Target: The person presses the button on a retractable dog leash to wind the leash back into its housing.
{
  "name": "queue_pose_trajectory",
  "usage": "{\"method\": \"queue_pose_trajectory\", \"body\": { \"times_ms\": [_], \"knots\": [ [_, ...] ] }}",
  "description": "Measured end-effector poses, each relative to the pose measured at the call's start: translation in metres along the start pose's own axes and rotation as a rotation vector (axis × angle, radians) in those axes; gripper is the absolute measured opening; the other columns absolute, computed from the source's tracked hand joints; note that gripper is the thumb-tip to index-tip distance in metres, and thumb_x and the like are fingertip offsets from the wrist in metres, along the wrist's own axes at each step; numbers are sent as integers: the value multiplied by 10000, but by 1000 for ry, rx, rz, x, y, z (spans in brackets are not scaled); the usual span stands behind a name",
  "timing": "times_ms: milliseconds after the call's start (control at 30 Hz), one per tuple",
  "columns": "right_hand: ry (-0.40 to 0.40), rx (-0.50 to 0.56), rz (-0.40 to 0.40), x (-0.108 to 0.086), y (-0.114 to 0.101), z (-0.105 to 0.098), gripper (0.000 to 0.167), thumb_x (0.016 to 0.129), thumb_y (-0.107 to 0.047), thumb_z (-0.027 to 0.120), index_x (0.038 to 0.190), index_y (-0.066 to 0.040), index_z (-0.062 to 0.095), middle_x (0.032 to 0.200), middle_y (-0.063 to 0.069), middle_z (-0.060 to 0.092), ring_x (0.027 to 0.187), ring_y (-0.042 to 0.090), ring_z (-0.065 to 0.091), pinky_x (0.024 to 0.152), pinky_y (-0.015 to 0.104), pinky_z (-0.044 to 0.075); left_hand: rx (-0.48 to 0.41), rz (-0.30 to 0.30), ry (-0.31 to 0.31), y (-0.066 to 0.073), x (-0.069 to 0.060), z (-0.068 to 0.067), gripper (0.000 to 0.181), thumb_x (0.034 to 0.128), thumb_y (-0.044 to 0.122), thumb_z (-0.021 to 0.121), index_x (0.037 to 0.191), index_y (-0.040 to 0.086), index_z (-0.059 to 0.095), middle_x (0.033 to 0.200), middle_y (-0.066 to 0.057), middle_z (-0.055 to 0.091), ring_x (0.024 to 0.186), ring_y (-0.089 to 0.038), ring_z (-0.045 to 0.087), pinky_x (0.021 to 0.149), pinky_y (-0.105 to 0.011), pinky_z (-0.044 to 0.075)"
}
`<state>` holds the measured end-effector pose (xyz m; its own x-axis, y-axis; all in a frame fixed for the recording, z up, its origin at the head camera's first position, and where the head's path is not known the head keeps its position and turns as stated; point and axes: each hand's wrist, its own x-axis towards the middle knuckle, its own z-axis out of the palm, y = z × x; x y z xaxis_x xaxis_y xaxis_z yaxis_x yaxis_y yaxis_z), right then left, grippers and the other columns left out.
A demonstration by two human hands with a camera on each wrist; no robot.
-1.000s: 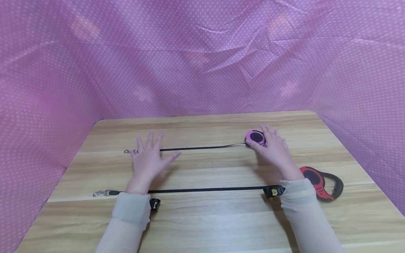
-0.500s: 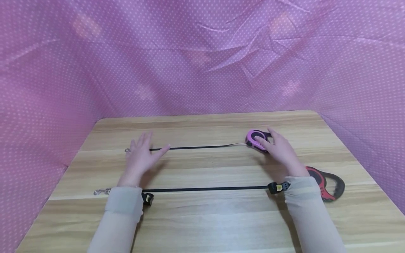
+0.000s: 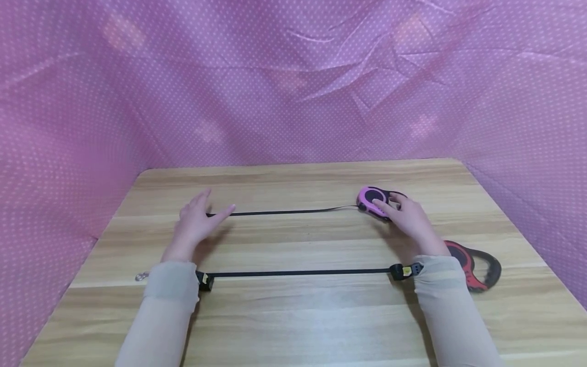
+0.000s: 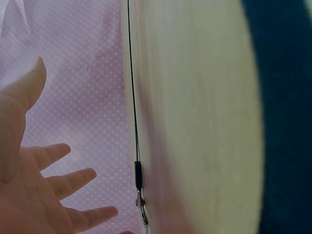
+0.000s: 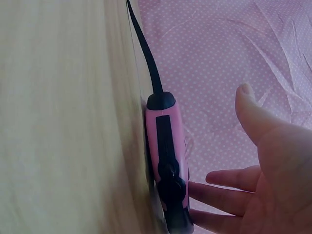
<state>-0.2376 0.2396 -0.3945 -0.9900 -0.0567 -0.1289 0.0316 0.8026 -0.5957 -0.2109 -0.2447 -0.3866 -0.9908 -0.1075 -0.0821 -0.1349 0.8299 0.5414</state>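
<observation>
My left hand hovers with spread fingers over the clip end of the thin black strap. In the left wrist view the metal clip lies on the table beside the straight fingers. A pink and black leash case lies at the strap's right end. My right hand is at its handle, fingers loosely extended. From the right wrist, the fingertips are beside the case, and whether they touch it cannot be told.
A second black strap runs across nearer the front, between a metal clip and a red and black leash case, partly behind my right sleeve. Pink dotted cloth surrounds the wooden table.
My left hand has moved left and its fingers are less spread in the head view. My right hand has moved right from the pink case towards its handle, uncovering more of the case.
</observation>
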Motion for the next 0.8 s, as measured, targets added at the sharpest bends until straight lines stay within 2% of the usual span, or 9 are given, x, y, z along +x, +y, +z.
{"method": "queue_pose_trajectory", "body": {
  "times_ms": [133,200,333,433,600,700,800],
  "knots": [
    [19,-1,-17,1,3,3,957,927,-700,459,1498,56,326,1501,326,380,1404,499,328,1156,611,267,-43,-15,-13,-3,4,-2,1094,812,822,490,1602,204,56,1576,-255,302,1439,-559,162,1088,-770,151],
    [44,-16,-44,2,5,4,909,940,-655,492,1471,72,368,1469,333,420,1381,500,362,1147,608,286,-65,-25,-24,-6,6,-3,1095,807,831,480,1602,210,56,1560,-260,331,1435,-561,174,1092,-767,144],
    [84,-42,-85,3,7,6,824,944,-576,563,1419,87,444,1406,340,489,1338,500,420,1124,606,326,-118,-51,-59,-10,9,-4,1093,814,815,495,1602,199,55,1585,-248,283,1451,-552,138,1102,-763,126],
    [86,-51,-87,3,8,7,812,930,-569,594,1397,84,475,1378,336,519,1311,493,452,1105,606,351,-146,-61,-90,-13,11,-5,1086,827,777,533,1601,176,65,1600,-232,255,1461,-538,114,1117,-745,134],
    [77,-74,-79,3,9,7,887,890,-592,639,1416,93,442,1407,351,478,1317,507,436,1105,612,349,-175,-63,-114,-20,13,-8,1061,847,627,667,1594,121,108,1600,-208,272,1443,-521,132,1146,-690,150],
    [64,-92,-67,3,9,7,941,865,-596,668,1442,97,400,1449,365,414,1335,531,392,1129,627,300,-173,-105,-104,-26,13,-10,1045,834,530,739,1584,96,155,1596,-202,290,1409,-514,146,1127,-688,167],
    [46,-109,-48,3,10,8,952,858,-576,688,1451,102,381,1479,374,358,1356,552,338,1154,654,213,-165,-158,-70,-31,13,-11,951,849,402,761,1566,80,226,1581,-209,322,1378,-500,186,1101,-681,207]
  ]
}}
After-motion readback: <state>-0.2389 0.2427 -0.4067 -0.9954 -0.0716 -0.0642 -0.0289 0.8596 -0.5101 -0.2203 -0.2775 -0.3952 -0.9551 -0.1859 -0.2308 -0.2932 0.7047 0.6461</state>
